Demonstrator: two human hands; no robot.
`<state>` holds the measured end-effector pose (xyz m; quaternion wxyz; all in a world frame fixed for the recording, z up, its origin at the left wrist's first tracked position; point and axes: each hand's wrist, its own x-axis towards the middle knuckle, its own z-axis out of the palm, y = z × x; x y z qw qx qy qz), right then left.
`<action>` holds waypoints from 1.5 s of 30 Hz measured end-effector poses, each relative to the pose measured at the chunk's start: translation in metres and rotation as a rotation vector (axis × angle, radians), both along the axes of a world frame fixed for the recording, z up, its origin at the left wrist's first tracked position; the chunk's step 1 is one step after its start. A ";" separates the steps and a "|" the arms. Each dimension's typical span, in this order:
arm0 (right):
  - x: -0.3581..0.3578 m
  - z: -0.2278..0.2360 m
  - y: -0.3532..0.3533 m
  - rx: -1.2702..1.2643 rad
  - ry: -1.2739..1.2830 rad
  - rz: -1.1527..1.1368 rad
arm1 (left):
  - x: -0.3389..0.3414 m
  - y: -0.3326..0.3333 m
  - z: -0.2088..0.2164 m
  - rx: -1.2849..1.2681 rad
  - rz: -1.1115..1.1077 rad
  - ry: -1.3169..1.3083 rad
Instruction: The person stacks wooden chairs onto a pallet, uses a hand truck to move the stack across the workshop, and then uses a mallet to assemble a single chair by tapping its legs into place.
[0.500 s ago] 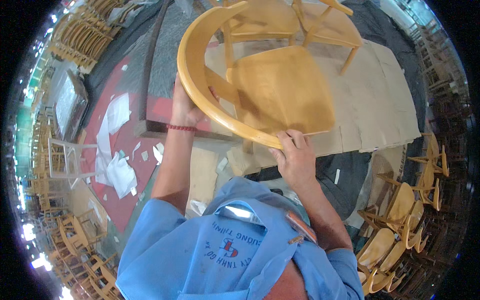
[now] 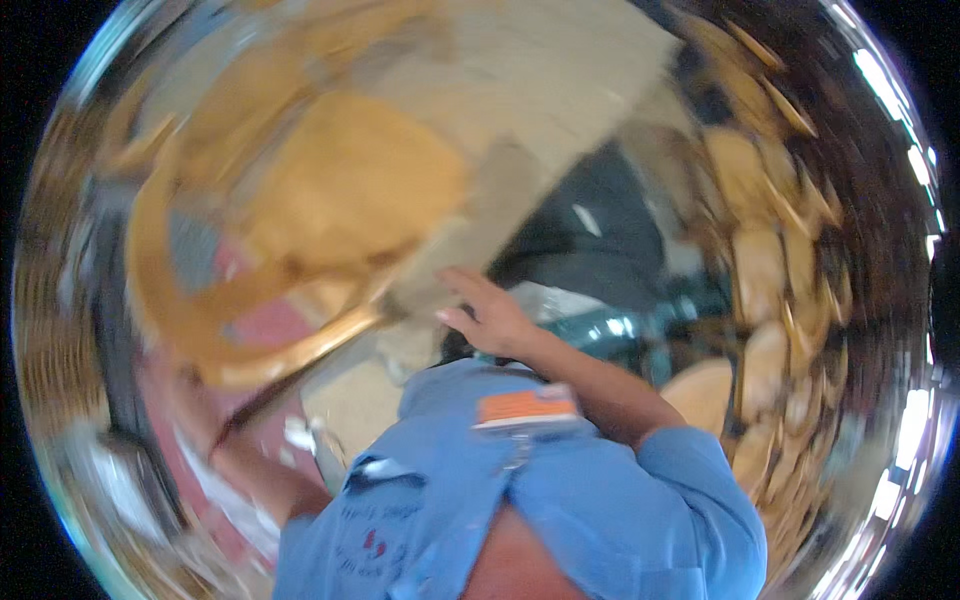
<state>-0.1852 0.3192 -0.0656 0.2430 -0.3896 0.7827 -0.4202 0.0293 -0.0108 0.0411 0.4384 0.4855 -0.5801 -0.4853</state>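
Observation:
A light wooden chair [image 2: 350,185] with a curved back rail stands in front of me to the left, smeared by motion. My left hand [image 2: 180,385] is at the near left part of that rail; its fingers are hidden and blurred, so its grip does not show. Off the rail's right end, my right hand [image 2: 485,310] hangs apart from the chair. It holds nothing, and its fingers are spread.
Beige cardboard [image 2: 540,70] covers the floor under and beyond the chair. A black sheet [image 2: 590,235] lies right of my right hand. Several wooden chairs [image 2: 760,260] are crowded along the right side. Red sheeting [image 2: 270,415] shows at the lower left.
My right hand has let go of the back rail and opened. The view has swung right, so the chair now appears farther left. My left hand stays by the rail.

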 end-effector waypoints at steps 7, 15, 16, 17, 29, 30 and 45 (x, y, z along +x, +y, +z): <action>0.043 -0.126 0.258 0.627 -0.305 -0.831 | -0.102 0.034 0.063 -0.947 -0.287 -0.022; 0.193 -0.081 0.583 1.171 0.154 -2.201 | -0.303 0.296 0.007 -0.449 -1.100 -0.183; 0.212 -0.070 0.616 1.406 0.270 -2.295 | -0.320 0.315 -0.029 -0.362 -1.227 -0.285; 0.229 -0.059 0.644 1.383 0.079 -2.469 | -0.331 0.339 -0.057 -0.653 -1.440 -0.437; 0.367 -0.110 0.741 -0.614 -0.620 -2.810 | -0.376 0.441 -0.127 -0.043 -1.543 -1.574; 0.366 -0.107 0.740 -0.527 -0.604 -2.795 | -0.379 0.441 -0.130 -0.247 -1.705 -1.533; 0.156 0.000 0.627 -0.093 -0.312 -2.416 | -0.242 0.855 -0.168 -0.528 -3.384 -0.427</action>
